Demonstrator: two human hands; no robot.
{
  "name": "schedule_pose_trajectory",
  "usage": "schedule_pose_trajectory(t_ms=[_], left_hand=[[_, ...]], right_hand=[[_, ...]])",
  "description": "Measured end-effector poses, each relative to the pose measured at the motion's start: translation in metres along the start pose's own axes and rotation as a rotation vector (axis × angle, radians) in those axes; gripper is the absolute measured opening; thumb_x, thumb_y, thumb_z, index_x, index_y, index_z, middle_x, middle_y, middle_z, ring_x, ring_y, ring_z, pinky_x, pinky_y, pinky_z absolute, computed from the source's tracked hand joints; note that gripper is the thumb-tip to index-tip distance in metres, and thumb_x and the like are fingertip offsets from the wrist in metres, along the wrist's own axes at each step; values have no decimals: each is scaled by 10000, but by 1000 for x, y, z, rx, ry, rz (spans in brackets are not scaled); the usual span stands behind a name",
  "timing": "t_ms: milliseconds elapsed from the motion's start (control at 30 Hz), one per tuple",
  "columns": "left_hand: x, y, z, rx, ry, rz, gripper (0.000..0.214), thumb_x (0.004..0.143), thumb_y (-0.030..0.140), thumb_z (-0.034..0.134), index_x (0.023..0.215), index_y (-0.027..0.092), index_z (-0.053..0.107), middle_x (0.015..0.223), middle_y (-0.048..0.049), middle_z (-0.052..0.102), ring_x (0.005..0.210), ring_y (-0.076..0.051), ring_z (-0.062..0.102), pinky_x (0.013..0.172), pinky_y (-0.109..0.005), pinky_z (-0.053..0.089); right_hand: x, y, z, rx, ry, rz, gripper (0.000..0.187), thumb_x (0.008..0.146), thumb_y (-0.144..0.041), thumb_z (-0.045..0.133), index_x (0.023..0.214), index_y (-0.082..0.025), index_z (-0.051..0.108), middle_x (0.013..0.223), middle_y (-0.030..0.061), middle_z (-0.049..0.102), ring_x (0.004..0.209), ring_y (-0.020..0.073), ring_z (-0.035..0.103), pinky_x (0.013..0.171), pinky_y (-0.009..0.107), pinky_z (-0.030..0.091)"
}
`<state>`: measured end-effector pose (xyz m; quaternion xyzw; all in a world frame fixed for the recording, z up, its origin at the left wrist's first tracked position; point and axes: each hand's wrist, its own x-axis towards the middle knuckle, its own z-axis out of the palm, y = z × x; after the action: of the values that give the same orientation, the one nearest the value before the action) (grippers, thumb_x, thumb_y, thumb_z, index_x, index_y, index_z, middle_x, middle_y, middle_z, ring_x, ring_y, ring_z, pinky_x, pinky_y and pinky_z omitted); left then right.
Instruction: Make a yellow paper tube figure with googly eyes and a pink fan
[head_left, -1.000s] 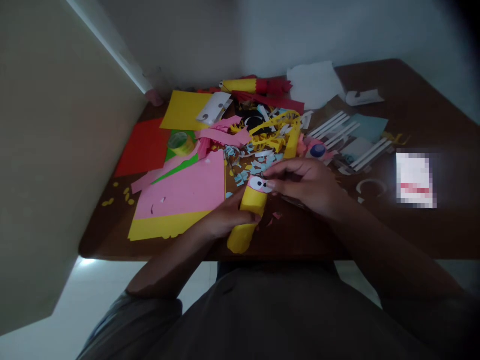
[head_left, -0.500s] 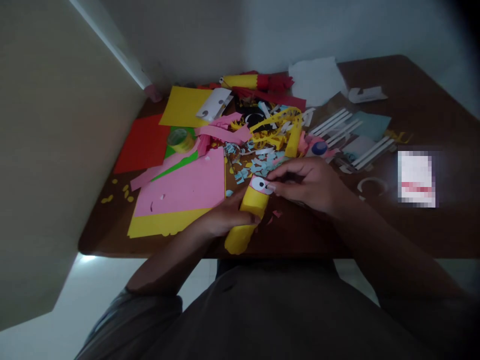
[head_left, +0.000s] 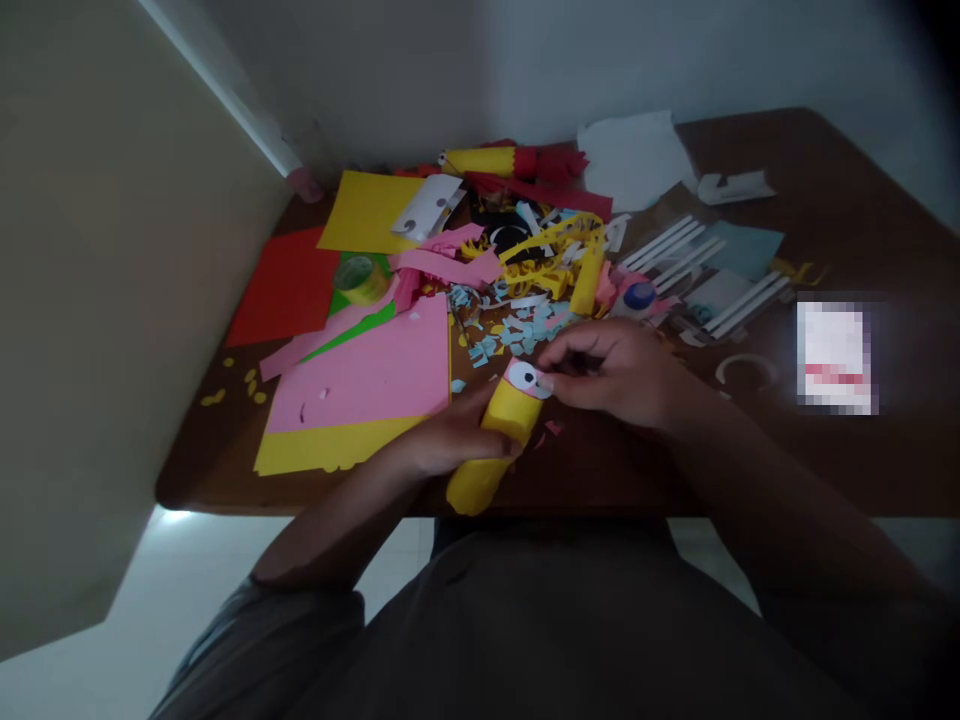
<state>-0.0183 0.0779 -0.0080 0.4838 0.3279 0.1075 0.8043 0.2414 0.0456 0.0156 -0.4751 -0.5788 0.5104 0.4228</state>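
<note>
My left hand [head_left: 454, 440] is wrapped round a yellow paper tube [head_left: 478, 484], thumb across its front. The tube is tilted, its top leaning away and to the right. Near its upper end is a pink band with a round white paper eye [head_left: 520, 375] that has a black pupil. A second white piece shows partly beside it, under my right thumb. My right hand [head_left: 622, 375] is closed in a pinch at the tube's top right edge, thumb on the front; the other fingertips are partly hidden behind it.
Pink and yellow paper sheets [head_left: 367, 370] lie left, near a tape roll [head_left: 360, 280]. Blue paper scraps [head_left: 517, 335] and yellow fringe [head_left: 551, 270] fill the middle. Behind lies a yellow-and-red paper tube figure [head_left: 487, 162]. White strips [head_left: 664, 245] and a glue-like blue-capped item [head_left: 639, 296] are right.
The tube has turned slightly in my left hand, so the paper eye has shifted a little right and down. My right fingers stay at the tube's top edge.
</note>
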Motion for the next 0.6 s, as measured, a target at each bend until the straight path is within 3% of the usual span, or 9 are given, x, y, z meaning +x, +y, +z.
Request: schedule_pose_trajectory(t_ms=[300,600], left_hand=[[0,-3,3,-59,-10,-10,735,716,272,953,1389,203,666,955,-37,768,782,-224,732,683,-346,644],[-1,-2,8,-95,67,-35,696,706,283,927,1331,194,634,966,-54,796,714,-207,737,618,-312,634]], right_hand=[[0,2,4,34,-21,28,173,843,-395,916,856,-239,842,745,-2,691,655,153,550,597,297,422],[2,3,3,21,37,15,217,854,-441,976,919,-251,894,871,28,812,738,190,675,662,321,503]])
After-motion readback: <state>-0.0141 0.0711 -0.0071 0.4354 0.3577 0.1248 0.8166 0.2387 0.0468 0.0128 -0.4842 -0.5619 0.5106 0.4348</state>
